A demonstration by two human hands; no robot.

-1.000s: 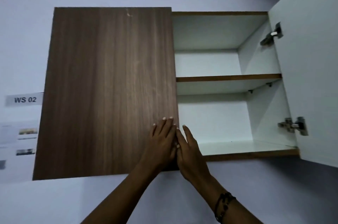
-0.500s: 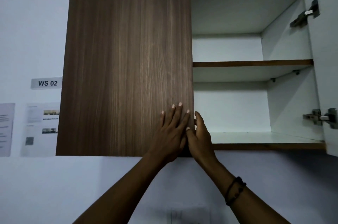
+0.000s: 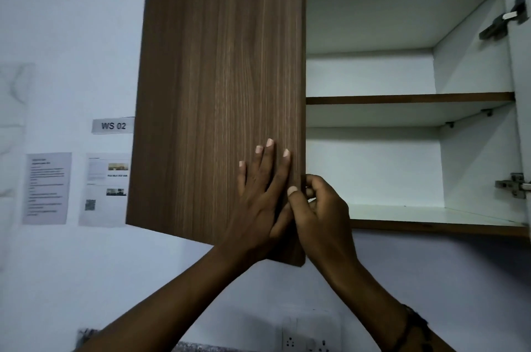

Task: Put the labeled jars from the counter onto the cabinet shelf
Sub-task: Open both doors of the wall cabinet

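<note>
A wall cabinet hangs in front of me with its dark wood left door (image 3: 218, 98) swung partly out. My right hand (image 3: 321, 213) grips the free edge of that door near its lower corner, fingers curled behind it and thumb on the front. My left hand (image 3: 261, 196) lies flat on the door's face beside it, fingers spread upward. The right half stands uncovered: a white lower shelf (image 3: 431, 218) and a middle shelf (image 3: 408, 98), both bare. No jars are in view.
The cabinet's right door (image 3: 521, 93) is wide open at the frame's right edge, its two metal hinges showing. A "WS 02" sign (image 3: 113, 125) and paper sheets (image 3: 47, 187) are stuck on the wall at left. A wall socket (image 3: 307, 337) sits below.
The left door, shut a second ago, has swung outward. My right hand went from lying flat by the edge to gripping it; my left hand stays flat on the door.
</note>
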